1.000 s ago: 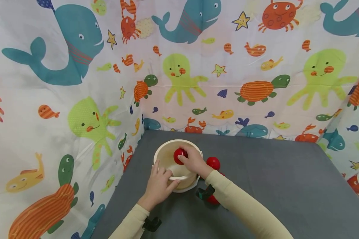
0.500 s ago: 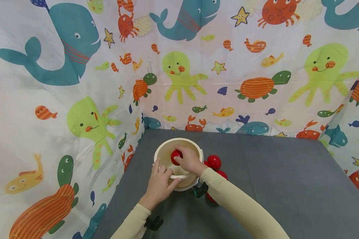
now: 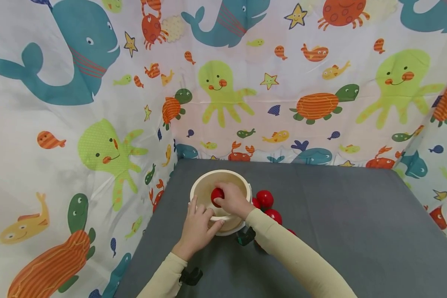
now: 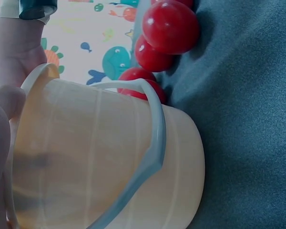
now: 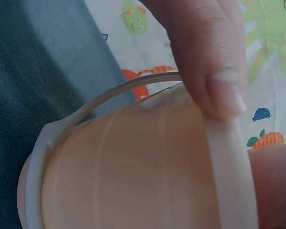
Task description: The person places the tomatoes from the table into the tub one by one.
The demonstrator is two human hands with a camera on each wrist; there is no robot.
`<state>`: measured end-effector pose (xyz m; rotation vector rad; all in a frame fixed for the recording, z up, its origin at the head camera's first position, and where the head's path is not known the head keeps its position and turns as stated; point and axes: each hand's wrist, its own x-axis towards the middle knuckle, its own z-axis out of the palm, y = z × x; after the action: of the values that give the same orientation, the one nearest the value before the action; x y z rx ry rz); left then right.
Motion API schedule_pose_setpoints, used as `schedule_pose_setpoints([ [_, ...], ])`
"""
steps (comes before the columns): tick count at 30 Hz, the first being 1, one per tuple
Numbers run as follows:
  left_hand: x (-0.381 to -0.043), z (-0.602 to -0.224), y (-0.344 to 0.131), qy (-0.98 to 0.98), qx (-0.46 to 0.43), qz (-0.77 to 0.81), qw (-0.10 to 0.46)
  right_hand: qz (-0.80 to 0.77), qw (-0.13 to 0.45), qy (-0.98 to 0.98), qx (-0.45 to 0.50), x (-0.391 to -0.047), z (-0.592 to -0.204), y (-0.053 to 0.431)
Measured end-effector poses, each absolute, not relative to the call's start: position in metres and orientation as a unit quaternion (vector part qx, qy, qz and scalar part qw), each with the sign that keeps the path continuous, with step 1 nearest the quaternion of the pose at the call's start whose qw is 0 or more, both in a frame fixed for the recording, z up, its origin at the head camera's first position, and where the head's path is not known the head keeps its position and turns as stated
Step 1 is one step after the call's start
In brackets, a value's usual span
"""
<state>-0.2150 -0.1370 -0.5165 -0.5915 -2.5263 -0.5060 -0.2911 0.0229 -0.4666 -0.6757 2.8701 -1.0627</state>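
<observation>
Pinching a red ball (image 3: 216, 197) between thumb and fingers, the right hand (image 3: 234, 201) is inside the cream bucket (image 3: 230, 224), just left of centre in the head view. The ball shows within the mouth of the bucket, below the rim; whether it touches the floor or wall inside, I cannot tell.

The left hand (image 3: 195, 231) grips the near rim, lower left of the bucket's mouth, its fingers somewhat spread over the edge and the thumb on the outer side. In the right wrist view a thumb presses on the rim at the upper right of the frame. The bucket stands upright on the grey tabletop (image 3: 350, 215), and its pale handle (image 4: 158, 119) hangs down against the outer wall, across the middle of the left wrist view.

More red balls (image 3: 265, 199) lie in a cluster just to the right of the bucket, some partly hidden behind the right sleeve (image 3: 296, 254). In the left wrist view they sit at the top centre, several of them touching or overlapping.

A black wrist device (image 3: 191, 276) shows under the left sleeve (image 3: 164, 275), low in the head view. A curtain (image 3: 242, 70) printed with whales, crabs, turtles and octopuses fills the upper frame and the left side.
</observation>
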Motion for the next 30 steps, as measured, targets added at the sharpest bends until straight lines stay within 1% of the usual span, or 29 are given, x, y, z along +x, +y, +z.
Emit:
schedule_pose_setpoints([
  [12,-0.215,-0.5168,-0.1371,-0.923,-0.22,-0.192,0.253,-0.325,0.001,0.922,-0.211,-0.2868,-0.4664,0.0214],
  [19,-0.2144,-0.5174,-0.136,-0.924,-0.212,-0.189,0.256,-0.319,-0.039,0.92,-0.223,-0.2891,-0.4688,0.0215],
  [30,-0.213,-0.5167,-0.1356,-0.921,-0.213,-0.192,0.263,-0.327,-0.033,0.917,-0.225,-0.2883,-0.4686,0.0204],
])
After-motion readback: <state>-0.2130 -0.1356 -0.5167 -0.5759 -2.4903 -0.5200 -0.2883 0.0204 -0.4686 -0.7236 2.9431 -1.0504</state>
